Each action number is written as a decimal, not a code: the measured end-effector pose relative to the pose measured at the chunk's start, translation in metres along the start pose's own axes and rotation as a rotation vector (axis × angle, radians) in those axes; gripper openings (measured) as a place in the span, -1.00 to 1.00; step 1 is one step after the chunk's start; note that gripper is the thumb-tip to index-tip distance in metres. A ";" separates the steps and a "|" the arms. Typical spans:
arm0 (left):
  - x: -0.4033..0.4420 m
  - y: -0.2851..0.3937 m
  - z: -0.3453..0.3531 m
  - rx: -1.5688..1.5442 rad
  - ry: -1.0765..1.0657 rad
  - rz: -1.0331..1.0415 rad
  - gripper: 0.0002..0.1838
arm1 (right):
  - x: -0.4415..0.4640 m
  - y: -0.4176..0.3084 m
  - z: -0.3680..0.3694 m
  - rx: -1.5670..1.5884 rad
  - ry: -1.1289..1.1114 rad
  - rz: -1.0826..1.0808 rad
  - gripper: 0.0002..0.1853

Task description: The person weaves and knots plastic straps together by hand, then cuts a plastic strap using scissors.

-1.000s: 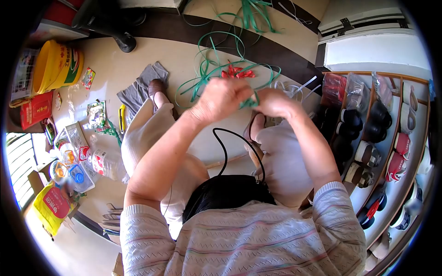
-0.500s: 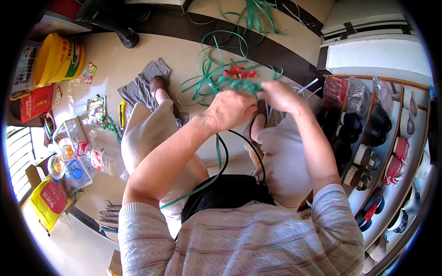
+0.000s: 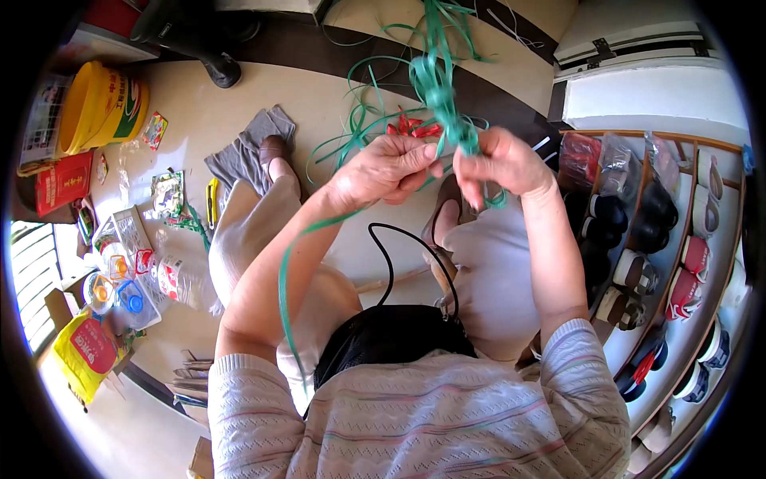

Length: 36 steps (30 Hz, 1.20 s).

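Observation:
A looped, knotted piece of green plastic strapping (image 3: pixel 437 96) stands up from my right hand (image 3: pixel 511 164), whose fingers are wrapped around its lower end. My left hand (image 3: pixel 391 169) is closed in a pinch just left of it, on a loose green strap (image 3: pixel 286 283) that trails over my left forearm toward my lap. Beyond my hands, a tangle of green straps (image 3: pixel 359 120) lies on the floor with a red ribbon-like piece (image 3: pixel 411 126) among it. The fingers of my left hand partly hide the strap between them.
A shoe rack (image 3: pixel 654 263) stands at the right. On the left are a yellow bucket (image 3: pixel 104 108), a yellow cutter knife (image 3: pixel 211 201), plastic bottles (image 3: pixel 177 275) and a grey cloth (image 3: pixel 254 140). A black cord (image 3: pixel 387 263) loops above my lap; a black boot (image 3: pixel 195 44) stands at the back.
The knotted green piece has swung upright and away from me, above my right hand. My left hand has opened a little sideways, and the loose strap now drapes over my left forearm.

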<state>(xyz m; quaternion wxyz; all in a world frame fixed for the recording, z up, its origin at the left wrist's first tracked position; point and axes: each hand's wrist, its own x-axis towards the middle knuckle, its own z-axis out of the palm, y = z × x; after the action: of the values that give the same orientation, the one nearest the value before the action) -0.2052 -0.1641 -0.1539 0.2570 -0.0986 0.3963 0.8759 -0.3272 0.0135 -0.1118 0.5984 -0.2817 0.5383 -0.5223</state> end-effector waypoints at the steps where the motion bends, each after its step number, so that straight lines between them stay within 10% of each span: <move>1: 0.002 -0.004 0.005 0.108 0.034 0.042 -0.67 | 0.002 0.001 -0.003 -0.001 0.147 -0.016 -0.72; 6: 0.022 -0.043 -0.001 1.093 0.255 0.399 -0.80 | 0.019 0.028 -0.015 -0.432 0.462 0.326 -0.74; 11: 0.012 -0.040 0.007 1.563 0.194 0.476 -0.86 | 0.030 0.064 0.000 -1.238 0.199 0.354 -0.82; 14: 0.010 -0.032 -0.002 1.548 0.316 0.620 -0.86 | 0.029 0.056 0.012 -1.166 -0.023 0.323 -0.74; 24: 0.006 -0.016 -0.013 0.414 0.171 -0.028 -0.75 | 0.016 0.019 0.011 -0.697 -0.057 0.286 -0.71; 36: -0.001 0.015 -0.016 0.543 -0.022 -0.102 -0.78 | -0.018 -0.004 -0.016 -0.678 -0.204 0.166 -0.76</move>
<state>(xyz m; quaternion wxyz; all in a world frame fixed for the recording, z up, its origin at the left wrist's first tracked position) -0.2126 -0.1849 -0.1540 0.3220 -0.0366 0.6082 0.7246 -0.3409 0.0324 -0.1063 0.5618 -0.4702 0.6395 -0.2330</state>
